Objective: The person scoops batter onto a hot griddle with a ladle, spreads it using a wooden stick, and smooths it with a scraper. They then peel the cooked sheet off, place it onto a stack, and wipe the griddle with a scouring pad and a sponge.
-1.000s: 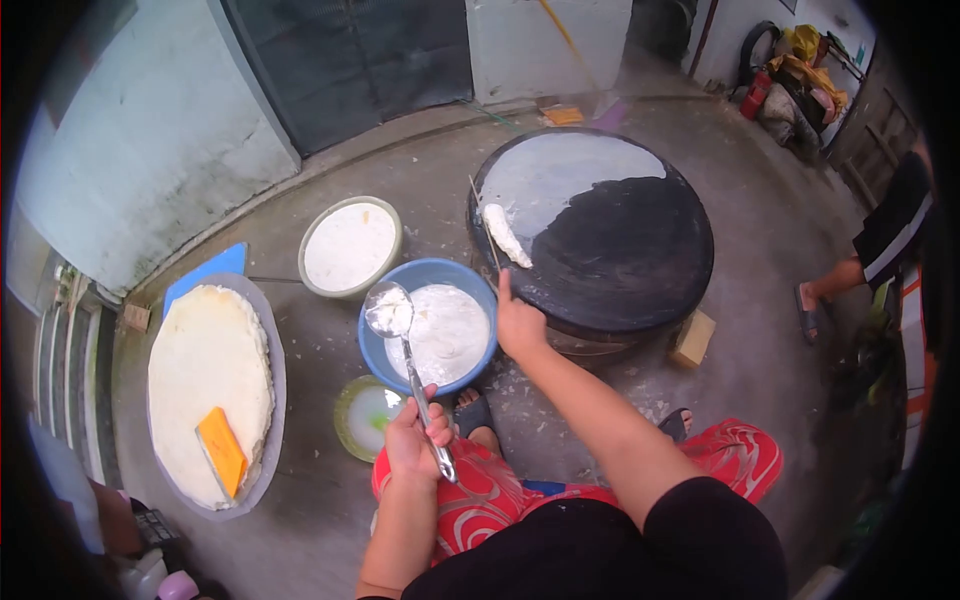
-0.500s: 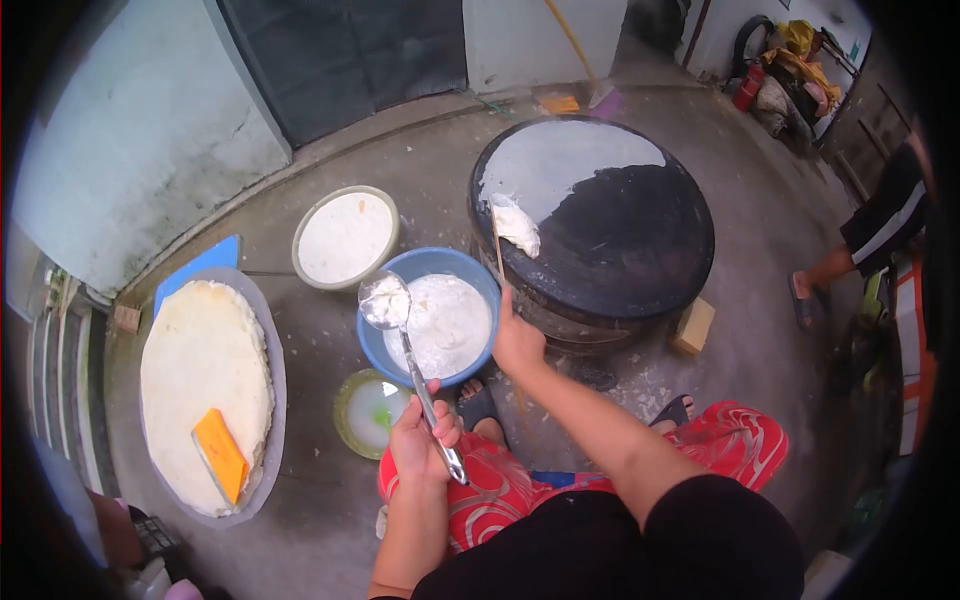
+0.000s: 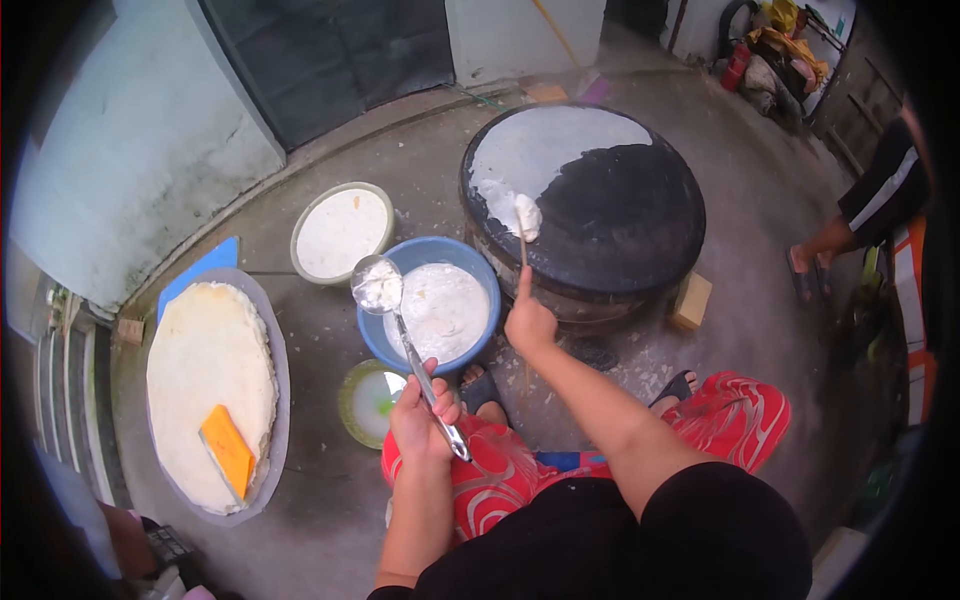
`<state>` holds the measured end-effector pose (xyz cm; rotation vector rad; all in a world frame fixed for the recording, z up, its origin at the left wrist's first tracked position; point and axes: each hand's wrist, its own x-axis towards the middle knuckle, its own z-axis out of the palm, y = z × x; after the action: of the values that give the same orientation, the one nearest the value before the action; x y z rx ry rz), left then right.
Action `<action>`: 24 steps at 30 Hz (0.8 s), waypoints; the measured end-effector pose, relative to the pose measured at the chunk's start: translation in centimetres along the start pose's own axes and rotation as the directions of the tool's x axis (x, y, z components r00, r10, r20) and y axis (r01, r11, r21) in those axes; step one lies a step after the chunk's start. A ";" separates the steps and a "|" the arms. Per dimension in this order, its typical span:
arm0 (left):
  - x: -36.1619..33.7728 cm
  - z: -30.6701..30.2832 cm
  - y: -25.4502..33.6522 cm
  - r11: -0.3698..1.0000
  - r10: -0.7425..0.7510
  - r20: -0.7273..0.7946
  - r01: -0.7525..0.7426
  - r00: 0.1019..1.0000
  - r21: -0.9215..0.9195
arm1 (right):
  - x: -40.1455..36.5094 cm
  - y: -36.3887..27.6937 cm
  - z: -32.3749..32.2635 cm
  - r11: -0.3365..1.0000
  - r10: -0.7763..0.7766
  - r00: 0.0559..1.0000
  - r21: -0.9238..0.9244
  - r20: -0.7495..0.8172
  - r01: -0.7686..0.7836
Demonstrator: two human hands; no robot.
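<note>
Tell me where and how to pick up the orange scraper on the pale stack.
Take the orange scraper by its two long edges, mid-length, from above. It lies flat and slanted on the pale stack, so only its top face and edges show; fingers would likely pinch across the narrow width. The left hand, shut on the ladle, is nearest.

Right of the griddle [image 3: 583, 200], another person [image 3: 860, 225] is cut off by the dark lens edge: only a leg, a sandalled foot and striped dark clothing show. Beyond the griddle, the heap of coloured things [image 3: 775, 50] is too small to tell apart. At the griddle's near edge the right hand [image 3: 530, 323] hides the lower end of the stick [image 3: 522, 255], and batter covers its tip. Left of the griddle, the left hand [image 3: 425, 418] covers part of the handle of the ladle [image 3: 378, 285] and part of the small green bowl [image 3: 362, 402]
</note>
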<state>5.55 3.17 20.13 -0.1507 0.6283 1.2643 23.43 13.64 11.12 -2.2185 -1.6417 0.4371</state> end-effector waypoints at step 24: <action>0.6 0.9 -0.9 0.994 0.012 -0.047 -0.006 0.999 0.112 | -6.0 7.0 -4.9 0.993 0.115 0.991 0.002 0.063 -0.115</action>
<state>6.76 3.76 20.39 -0.0853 0.7397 1.2339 29.87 5.52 12.64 -2.3260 -1.5459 0.5465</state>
